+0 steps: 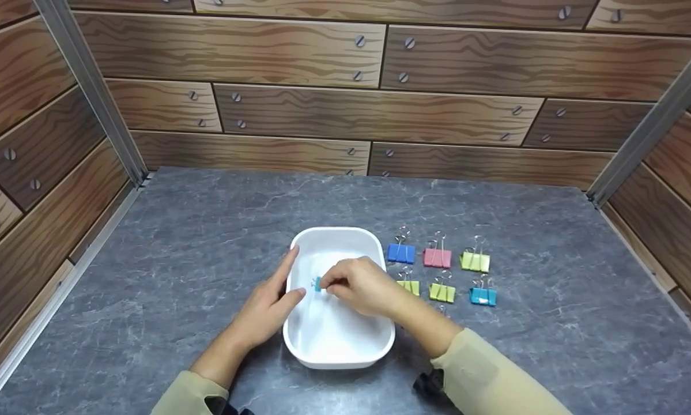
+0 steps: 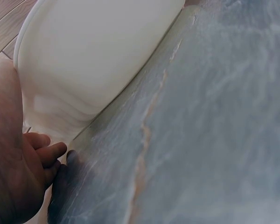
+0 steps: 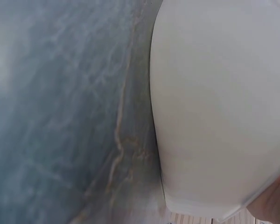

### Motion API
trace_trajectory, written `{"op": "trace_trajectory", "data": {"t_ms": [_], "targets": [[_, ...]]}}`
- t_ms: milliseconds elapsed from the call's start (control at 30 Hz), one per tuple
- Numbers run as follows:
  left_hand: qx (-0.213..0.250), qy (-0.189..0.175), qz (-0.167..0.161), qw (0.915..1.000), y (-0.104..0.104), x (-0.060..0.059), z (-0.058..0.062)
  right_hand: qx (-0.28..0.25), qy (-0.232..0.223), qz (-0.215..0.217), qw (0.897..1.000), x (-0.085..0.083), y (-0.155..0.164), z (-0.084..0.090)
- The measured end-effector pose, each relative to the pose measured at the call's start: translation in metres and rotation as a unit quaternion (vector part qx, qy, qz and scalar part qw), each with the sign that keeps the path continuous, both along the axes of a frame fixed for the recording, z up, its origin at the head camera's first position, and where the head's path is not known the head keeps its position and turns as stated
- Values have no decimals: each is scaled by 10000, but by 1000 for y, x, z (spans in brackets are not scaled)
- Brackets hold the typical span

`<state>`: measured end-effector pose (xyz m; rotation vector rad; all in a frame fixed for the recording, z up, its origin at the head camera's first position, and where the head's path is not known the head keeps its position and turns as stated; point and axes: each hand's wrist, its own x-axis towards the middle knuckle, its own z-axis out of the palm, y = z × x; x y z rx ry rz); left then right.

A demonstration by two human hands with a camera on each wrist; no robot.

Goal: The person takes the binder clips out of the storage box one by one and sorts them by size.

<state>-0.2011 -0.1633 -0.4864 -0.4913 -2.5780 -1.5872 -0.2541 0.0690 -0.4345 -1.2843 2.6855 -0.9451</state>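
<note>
A white plastic tub (image 1: 338, 340) stands on the dark table. My left hand (image 1: 264, 308) holds its left side, the thumb over the rim and the index finger along the outer wall. In the left wrist view, several fingers (image 2: 49, 151) bend beside the tub's outside. My right hand (image 1: 362, 285) reaches over the right rim into the tub. Its thumb and index finger pinch a small light-blue binder clip (image 1: 318, 283), partly covered by the fingertips, low inside the tub. The right wrist view shows mostly the tub's outer wall (image 3: 219, 102).
Right of the tub lie binder clips in rows: blue (image 1: 401, 253), pink (image 1: 437, 258), yellow-green (image 1: 475, 261), two more yellow-green ones (image 1: 442, 292), and light blue (image 1: 483, 297). A wire handle (image 1: 442, 310) shows above the right forearm. Wood-patterned walls (image 1: 299, 109) enclose the table.
</note>
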Motion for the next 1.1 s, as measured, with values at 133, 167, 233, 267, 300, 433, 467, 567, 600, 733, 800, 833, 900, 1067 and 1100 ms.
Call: {"op": "trace_trajectory", "data": {"t_ms": [133, 167, 233, 267, 300, 433, 467, 567, 600, 733, 800, 833, 900, 1067, 1100], "targets": [[-12, 13, 49, 10000, 0, 0, 0, 250, -167, -42, 9995, 1, 0, 2], [-16, 19, 63, 10000, 0, 0, 0, 333, -217, -41, 9992, 1, 0, 2], [-14, 13, 67, 10000, 1, 1, 0, 468, -347, -25, 9983, 1, 1, 4], [-19, 15, 71, 10000, 1, 1, 0, 513, -402, -6, 9979, 1, 1, 5], [-18, 20, 66, 10000, 1, 0, 0, 546, -456, 18, 9975, 1, 1, 5], [-11, 4, 51, 10000, 0, 0, 1, 624, -622, 105, 9961, 0, 2, 6], [-10, -5, 50, 10000, 0, 0, 1, 635, -642, 124, 9958, 0, 2, 6], [-7, -7, 46, 10000, 0, 0, 0, 685, -630, 170, 9955, -1, 1, 5], [-2, -22, 53, 10000, 0, 0, 0, 703, -602, 194, 9955, -1, 0, 5], [-8, -65, 52, 10000, 0, 0, 0, 757, -449, 258, 9958, -1, 0, 4], [-11, -81, 54, 10000, 0, 0, 0, 760, -367, 256, 9961, -1, -1, 4], [-13, -74, 46, 10000, 0, 0, 0, 745, -360, 238, 9963, -1, -1, 3], [-12, -61, 45, 10000, 0, 0, 0, 693, -342, 196, 9968, -1, -2, 2], [-31, -46, 50, 10000, 0, 0, 0, 385, -334, 76, 9987, -1, -1, 3], [-38, -45, 55, 10000, 0, 0, 0, 291, -308, 62, 9991, -1, 0, 3]]}}
